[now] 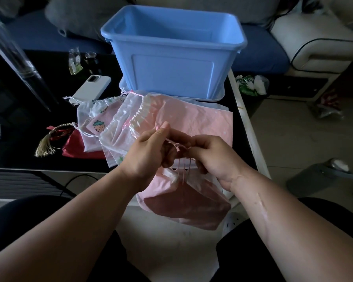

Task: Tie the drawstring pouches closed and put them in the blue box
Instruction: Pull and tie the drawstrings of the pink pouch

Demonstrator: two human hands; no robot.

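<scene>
Step in hand, as judged: knotting the drawstring (pixel 183 168) of the pink pouch (pixel 183 202). The pouch hangs from its cords at the near edge of the table (pixel 12 159), not yet in the blue box (pixel 171 58). Recommendation: keep both cord ends taut and even, and draw the knot down against the gathered mouth. The left hand (pixel 149 153) and right hand (pixel 214 159) meet close together, fingers curled, each pinching cord. Both forearms reach in from below. Further pouches (pixel 118 123) lie on the table near the box.
</scene>
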